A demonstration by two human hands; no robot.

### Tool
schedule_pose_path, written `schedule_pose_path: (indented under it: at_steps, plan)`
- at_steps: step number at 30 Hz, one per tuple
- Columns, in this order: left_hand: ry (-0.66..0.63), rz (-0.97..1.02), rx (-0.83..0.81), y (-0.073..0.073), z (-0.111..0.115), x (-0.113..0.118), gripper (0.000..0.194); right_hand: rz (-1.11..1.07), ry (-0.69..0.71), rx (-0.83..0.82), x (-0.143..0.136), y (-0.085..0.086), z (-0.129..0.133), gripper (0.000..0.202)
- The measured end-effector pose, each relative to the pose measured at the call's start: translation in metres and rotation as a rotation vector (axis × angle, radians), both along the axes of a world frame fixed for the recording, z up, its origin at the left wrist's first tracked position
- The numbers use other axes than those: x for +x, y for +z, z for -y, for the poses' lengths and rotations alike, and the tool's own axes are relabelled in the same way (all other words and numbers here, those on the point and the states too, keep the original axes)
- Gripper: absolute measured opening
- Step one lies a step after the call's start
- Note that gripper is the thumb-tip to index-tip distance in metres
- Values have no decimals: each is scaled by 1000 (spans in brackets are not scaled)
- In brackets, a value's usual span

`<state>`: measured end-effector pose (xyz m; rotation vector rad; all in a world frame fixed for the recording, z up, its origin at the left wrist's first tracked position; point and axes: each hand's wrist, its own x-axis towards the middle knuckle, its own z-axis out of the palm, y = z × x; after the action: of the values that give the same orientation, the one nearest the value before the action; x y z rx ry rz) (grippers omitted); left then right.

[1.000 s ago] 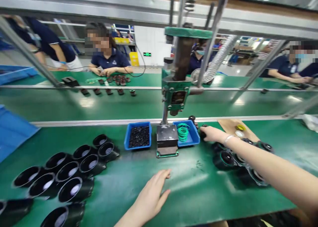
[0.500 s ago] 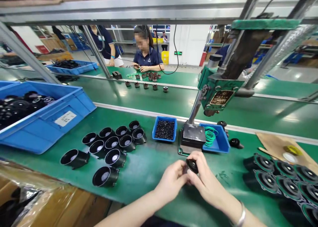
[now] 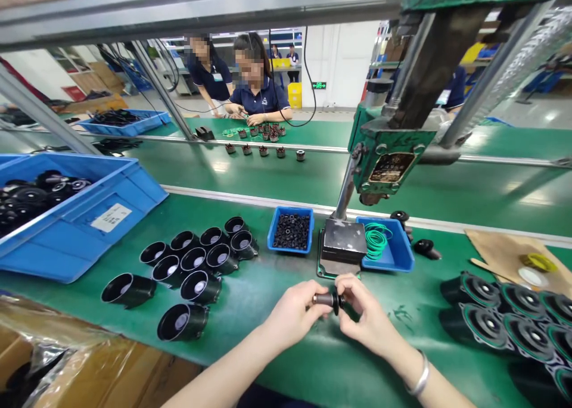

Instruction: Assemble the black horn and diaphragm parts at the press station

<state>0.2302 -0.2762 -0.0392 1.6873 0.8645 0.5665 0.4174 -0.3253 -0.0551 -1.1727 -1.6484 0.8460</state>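
A small dark part (image 3: 334, 301) with a round flange and a brownish stem is held between both hands, just in front of the press base (image 3: 344, 241). My left hand (image 3: 298, 308) pinches the stem end, which points left. The fingers of my right hand (image 3: 363, 312) close round the flange side. A blue tray of small black rings (image 3: 291, 252) stands behind my left hand. Green rings (image 3: 376, 240) lie in another blue tray (image 3: 404, 264) right of the press base.
Several black cups (image 3: 183, 323) stand at left, beside a large blue bin (image 3: 80, 241). Black housings with green rings (image 3: 480, 324) stand at right near brown paper (image 3: 491, 247). The press head (image 3: 388, 164) hangs above. Across the bench, a person (image 3: 259, 101) handles small parts.
The dark part has turned in my hands, so its stem now shows, pointing left. My hands have spread slightly apart around it. The whole view has shifted a little.
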Motion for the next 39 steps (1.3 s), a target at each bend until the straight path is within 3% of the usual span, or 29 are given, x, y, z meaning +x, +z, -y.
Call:
schedule_pose_path:
  at_steps: [4, 6, 8, 12, 20, 28, 33, 35, 39]
  plan:
    - [-109, -281, 368, 21, -37, 8, 12, -86, -46, -16, 2, -1, -2, 26]
    - [2, -456, 540, 29, -66, 12, 18, -109, -64, -21, 0, -1, -3, 25]
    - [82, -568, 591, 30, -95, 17, 19, -114, -61, -34, 0, -2, -3, 25]
    - [40, -742, 614, 24, -127, 26, 13, -139, -59, -52, 2, -9, -3, 24]
    - [-23, -904, 680, 32, -123, 24, 14, -194, -64, -125, 3, -15, -2, 23]
    - [-15, -904, 662, 22, -125, 27, 12, -256, -77, -146, 4, -15, -5, 22]
    - [61, -733, 602, 26, -134, 25, 4, -284, -84, -129, 4, -12, -5, 22]
    - [136, -610, 570, 29, -133, 18, 12, -301, -86, -128, 5, -11, -5, 22]
    - [305, -342, 468, 31, -106, 1, 22, -373, -104, -109, 10, -9, -7, 23]
